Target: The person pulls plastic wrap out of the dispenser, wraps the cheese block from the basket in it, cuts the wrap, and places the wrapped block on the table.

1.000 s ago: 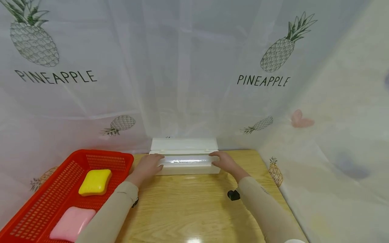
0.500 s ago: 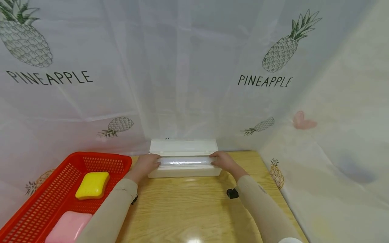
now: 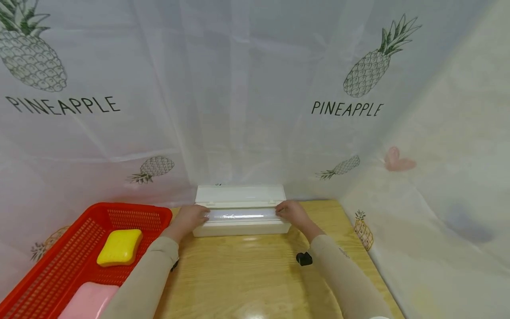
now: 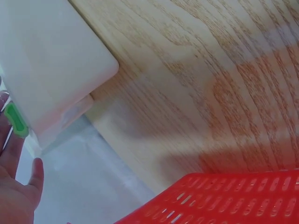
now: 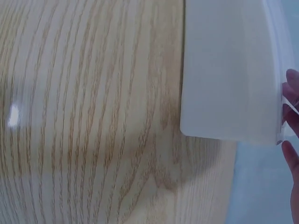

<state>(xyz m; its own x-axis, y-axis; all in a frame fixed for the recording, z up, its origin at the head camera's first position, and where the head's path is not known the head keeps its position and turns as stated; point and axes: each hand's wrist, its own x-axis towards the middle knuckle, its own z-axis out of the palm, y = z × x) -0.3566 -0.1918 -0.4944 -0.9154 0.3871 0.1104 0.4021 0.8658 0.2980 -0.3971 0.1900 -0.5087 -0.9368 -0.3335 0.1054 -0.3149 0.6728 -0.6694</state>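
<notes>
A white cling film dispenser [image 3: 243,229] stands near the table's far edge, its lid [image 3: 241,193] raised against the curtain. Inside lies a shiny roll of cling film [image 3: 242,215]. My left hand [image 3: 189,220] holds the roll's left end, fingers over the top. At the right end, my right hand [image 3: 295,216] holds the roll in the same way. In the left wrist view, a small green piece [image 4: 17,121] shows by the left fingers at the dispenser's end. The right wrist view shows the right fingertips [image 5: 290,95] at the dispenser's edge; the roll ends are hidden.
A red basket [image 3: 75,261] at the left holds a yellow sponge-like block [image 3: 120,248] and a pink one [image 3: 89,301]. The wooden table [image 3: 239,274] is in front of the dispenser. A pineapple-print curtain [image 3: 239,110] hangs close behind it.
The head view has shifted slightly, so the dispenser and basket appear lower. Both hands stay at the roll's ends, with their fingers and thumbs drawn a little closer together.
</notes>
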